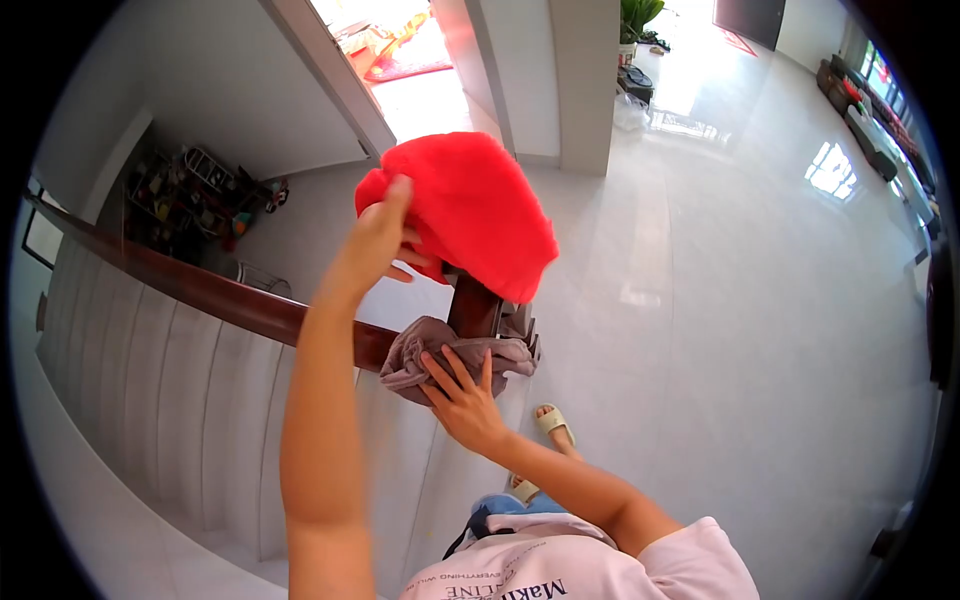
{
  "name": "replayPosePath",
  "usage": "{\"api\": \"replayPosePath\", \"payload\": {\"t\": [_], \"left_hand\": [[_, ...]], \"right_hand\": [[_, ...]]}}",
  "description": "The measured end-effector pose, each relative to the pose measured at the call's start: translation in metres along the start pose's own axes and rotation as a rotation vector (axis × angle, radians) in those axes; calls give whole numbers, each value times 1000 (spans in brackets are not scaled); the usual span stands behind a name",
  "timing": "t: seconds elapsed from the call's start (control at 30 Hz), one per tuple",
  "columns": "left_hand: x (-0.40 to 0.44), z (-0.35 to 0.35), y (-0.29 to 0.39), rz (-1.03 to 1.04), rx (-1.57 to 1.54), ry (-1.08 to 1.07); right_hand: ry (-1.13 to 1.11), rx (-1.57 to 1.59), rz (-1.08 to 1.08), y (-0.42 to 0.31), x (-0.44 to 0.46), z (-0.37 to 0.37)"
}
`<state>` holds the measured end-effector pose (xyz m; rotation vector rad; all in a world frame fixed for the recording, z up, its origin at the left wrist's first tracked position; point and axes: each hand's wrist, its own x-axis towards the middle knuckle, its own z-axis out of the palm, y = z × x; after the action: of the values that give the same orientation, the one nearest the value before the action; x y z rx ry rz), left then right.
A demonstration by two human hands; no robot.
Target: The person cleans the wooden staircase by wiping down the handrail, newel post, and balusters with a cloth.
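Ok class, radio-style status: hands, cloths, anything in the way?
Left hand at edge of red cloth, grip unclear. Right hand spread on bunched brown cloth. Red cloth hides part of wooden post. Nothing visibly blocking hands.

The near cloth (408,362) lies over the right end of the handrail (205,285), under the right hand (465,402). Just beyond, at the far end of the post (475,307), is the far cloth (470,210), the left hand (378,240) at its left edge. Stairs (190,400) descend on the handrail's near side; the floor (760,330) spreads right, a plant (638,18) near its far edge, beside a pillar (585,90).
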<state>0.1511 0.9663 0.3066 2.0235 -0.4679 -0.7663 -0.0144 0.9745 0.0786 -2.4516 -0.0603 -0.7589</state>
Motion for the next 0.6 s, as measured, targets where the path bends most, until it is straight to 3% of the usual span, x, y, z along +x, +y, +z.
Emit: {"api": "replayPosePath", "payload": {"t": [0.13, 0.27, 0.4, 0.5, 0.6], "left_hand": [[0, -2, 25, 137, 1078, 167], [-4, 15, 26, 369, 1350, 676], [4, 32, 15, 697, 1115, 890], [18, 31, 0, 628, 924, 656], [0, 29, -12, 664, 792, 588]], "right_hand": [[9, -9, -7, 0, -1, 3], [15, -16, -23, 1, 0, 1], [16, -50, -58, 5, -1, 2], [-14, -62, -116, 9, 2, 6], [1, -86, -172, 11, 12, 7]]}}
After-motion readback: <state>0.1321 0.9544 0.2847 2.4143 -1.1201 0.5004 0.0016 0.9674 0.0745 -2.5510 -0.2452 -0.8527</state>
